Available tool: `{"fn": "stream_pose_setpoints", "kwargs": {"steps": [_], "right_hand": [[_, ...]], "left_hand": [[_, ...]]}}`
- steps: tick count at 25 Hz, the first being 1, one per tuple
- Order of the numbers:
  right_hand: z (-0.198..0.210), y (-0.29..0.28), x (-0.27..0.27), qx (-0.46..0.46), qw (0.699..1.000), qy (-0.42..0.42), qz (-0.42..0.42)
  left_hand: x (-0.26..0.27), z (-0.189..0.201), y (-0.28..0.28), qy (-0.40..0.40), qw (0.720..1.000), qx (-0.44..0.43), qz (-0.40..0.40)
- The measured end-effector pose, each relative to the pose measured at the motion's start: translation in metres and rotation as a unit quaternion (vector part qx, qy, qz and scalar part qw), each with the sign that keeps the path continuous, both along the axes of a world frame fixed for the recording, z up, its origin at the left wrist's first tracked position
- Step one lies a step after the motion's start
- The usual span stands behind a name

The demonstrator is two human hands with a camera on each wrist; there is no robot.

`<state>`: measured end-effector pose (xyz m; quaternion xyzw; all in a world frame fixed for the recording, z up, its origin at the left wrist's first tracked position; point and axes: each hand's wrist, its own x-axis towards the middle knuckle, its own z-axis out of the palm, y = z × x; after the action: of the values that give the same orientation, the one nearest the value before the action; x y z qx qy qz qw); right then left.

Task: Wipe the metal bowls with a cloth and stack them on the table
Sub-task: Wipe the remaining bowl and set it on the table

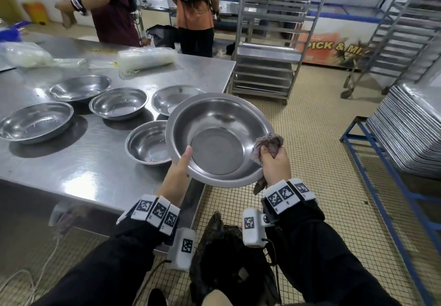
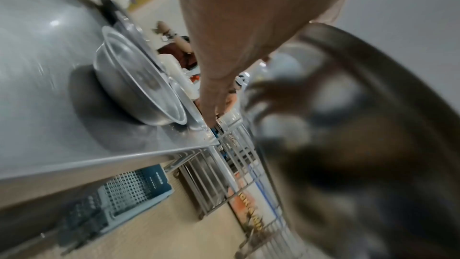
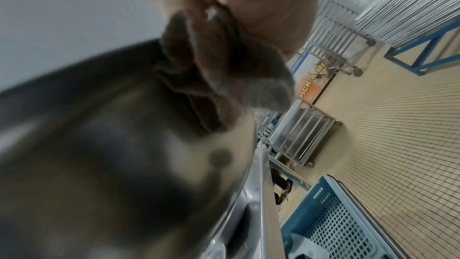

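I hold a large metal bowl tilted toward me, off the table's near right corner. My left hand grips its left rim, thumb inside. My right hand clutches a bunched brown-grey cloth against the bowl's right rim. The left wrist view shows the bowl's blurred underside; the right wrist view shows the cloth pressed on the bowl. Several other metal bowls sit singly on the steel table: one nearest me, one behind the held bowl, and three further left.
Plastic-wrapped bundles lie at the table's far side. Two people stand beyond it. Metal tray racks stand ahead on the tiled floor. A stack of trays rests on a blue frame to my right. A blue crate sits under the table.
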<state>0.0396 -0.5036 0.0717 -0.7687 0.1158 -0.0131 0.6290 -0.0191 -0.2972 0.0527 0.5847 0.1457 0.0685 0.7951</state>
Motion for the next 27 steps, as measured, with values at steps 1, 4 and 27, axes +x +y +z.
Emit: {"fn": "stream_pose_setpoints", "kwargs": {"steps": [1,4,27], "right_hand": [[0.004,-0.006,0.002,-0.009,1.0,-0.001,0.005],[0.024,-0.023,0.006,-0.038,0.999,-0.002,0.029],[0.048,0.015,-0.024,-0.075,0.99,-0.029,-0.113]], "left_hand": [[0.005,-0.001,0.008,-0.018,0.999,-0.018,-0.025],[0.022,0.013,0.025,-0.077,0.986,-0.108,-0.099],[0.074,0.049,0.073,-0.138,0.941,-0.101,-0.292]]}}
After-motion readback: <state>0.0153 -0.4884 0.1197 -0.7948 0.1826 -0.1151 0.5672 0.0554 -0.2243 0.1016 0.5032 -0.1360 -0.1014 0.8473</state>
